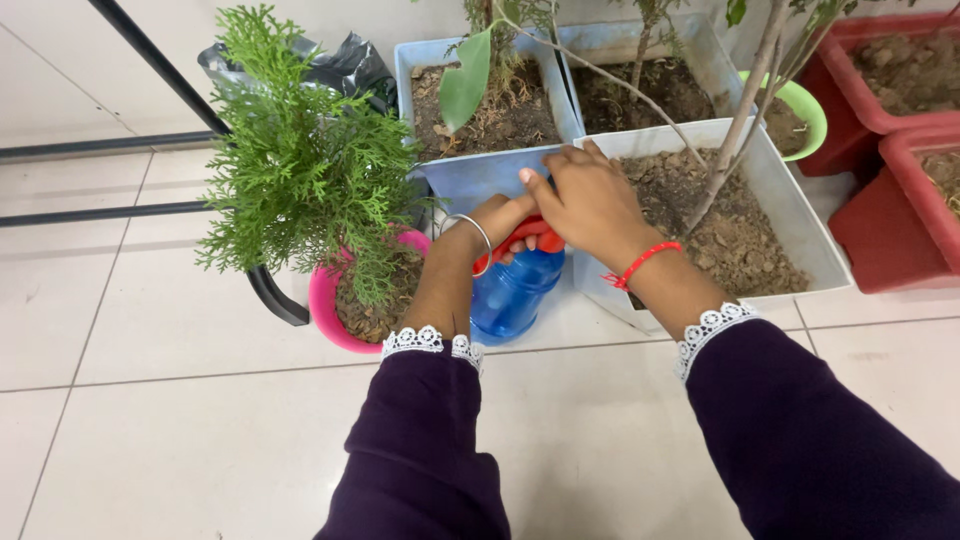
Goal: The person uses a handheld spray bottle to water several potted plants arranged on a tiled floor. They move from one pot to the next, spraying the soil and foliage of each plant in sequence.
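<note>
Presently, a blue spray bottle (512, 290) with a red-orange trigger head (530, 238) is seen upright on the tiled floor (180, 400), at centre frame. The left hand (492, 222) is wrapped around the trigger head from 7 o'clock, fingers clamped on it; a silver bangle (470, 235) is worn at the wrist. The right hand (590, 200) is laid over the top of the head from 4 o'clock, fingers curled together against it; whether a true grip is made cannot be told. A red thread band (640, 263) is noted on the right wrist.

A pink pot (330, 310) with a feathery green conifer (300, 160) stands just beside the bottle at 9 o'clock. A pale rectangular planter (800, 230) of dry soil with a thin bare stem (735, 130) sits at 3 o'clock, touching or nearly touching the bottle. Red planters (890, 230) are recorded further out at 2 o'clock.
</note>
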